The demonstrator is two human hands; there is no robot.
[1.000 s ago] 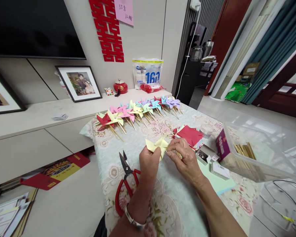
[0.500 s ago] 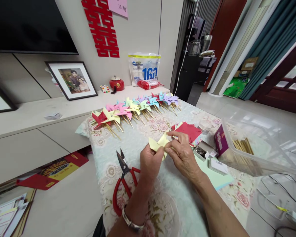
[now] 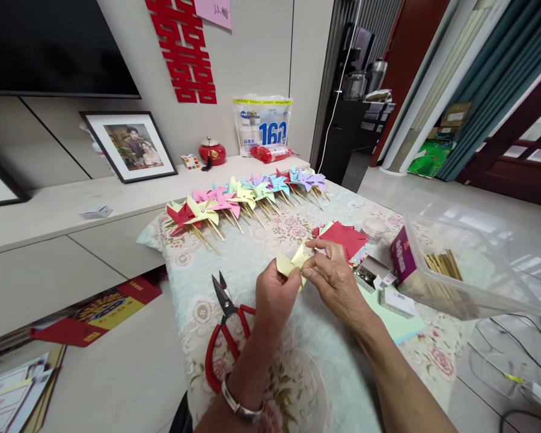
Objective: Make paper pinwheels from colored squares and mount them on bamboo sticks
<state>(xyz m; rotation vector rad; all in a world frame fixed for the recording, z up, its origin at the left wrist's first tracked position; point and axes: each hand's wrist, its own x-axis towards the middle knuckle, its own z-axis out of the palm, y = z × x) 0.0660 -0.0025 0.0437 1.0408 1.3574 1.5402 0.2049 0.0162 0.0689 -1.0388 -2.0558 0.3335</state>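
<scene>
Both hands meet over the middle of the floral tablecloth (image 3: 256, 252) on a pale yellow paper pinwheel (image 3: 291, 262). My left hand (image 3: 276, 293) pinches its lower side, and my right hand (image 3: 335, 280) pinches its centre from the right; a thin stick seems to sit under the right fingers, mostly hidden. Red-handled scissors (image 3: 225, 328) lie just left of my left wrist. A stack of cut paper squares, red on top (image 3: 345, 237), lies right behind my right hand.
A row of several finished coloured pinwheels on sticks (image 3: 247, 195) lines the table's far edge. To the right are a small box of pins (image 3: 368, 275), a clear tub of wooden sticks (image 3: 451, 273), a small round container (image 3: 373, 228) and a green sheet (image 3: 399, 325). Cables hang at the right.
Both hands with the yellow pinwheel have shifted slightly up and away from me. My right fingers have closed in tighter on the pinwheel's centre.
</scene>
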